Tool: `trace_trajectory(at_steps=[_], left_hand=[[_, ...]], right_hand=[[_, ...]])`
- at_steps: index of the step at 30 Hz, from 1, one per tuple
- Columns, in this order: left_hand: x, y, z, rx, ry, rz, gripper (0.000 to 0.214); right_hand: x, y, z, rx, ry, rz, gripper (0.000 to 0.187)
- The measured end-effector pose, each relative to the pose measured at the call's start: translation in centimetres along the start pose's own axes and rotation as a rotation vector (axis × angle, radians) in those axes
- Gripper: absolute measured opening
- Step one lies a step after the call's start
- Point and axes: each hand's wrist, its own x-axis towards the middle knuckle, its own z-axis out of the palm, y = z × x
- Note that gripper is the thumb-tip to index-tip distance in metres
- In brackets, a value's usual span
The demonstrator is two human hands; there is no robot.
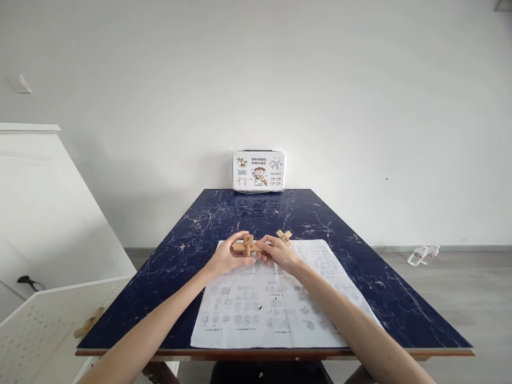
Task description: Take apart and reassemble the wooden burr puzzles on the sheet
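A wooden interlocking puzzle (248, 245), a cross of short bars with a number on its top block, is held between both hands above a printed instruction sheet (272, 309). My left hand (229, 257) grips its left end with the fingers curled round the bar. My right hand (277, 253) pinches its right end. A second small wooden cross piece (284, 236) lies on the dark blue marbled table (192, 234) just beyond my right hand, apart from it.
A white box with cartoon travel pictures (258, 171) stands at the table's far edge against the wall. A white perforated panel (44, 320) lies low at the left with a wooden piece (88, 324) on it. A plastic bottle (422, 255) lies on the floor at right.
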Motion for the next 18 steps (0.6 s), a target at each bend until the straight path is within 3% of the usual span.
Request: trace_trajectory(at_steps=[9,18], left_hand=[[-0.2,-0.1,-0.1,0.074,-0.08,-0.001,0.099],[0.1,0.2,-0.5,0.385,-0.008,0.119,0.099]], right_hand=[[-0.3,0.4,0.2,-0.082,-0.012,0.012,0.055],[-0.2,1.1,1.1,-0.146,-0.002,-0.038,0.059]])
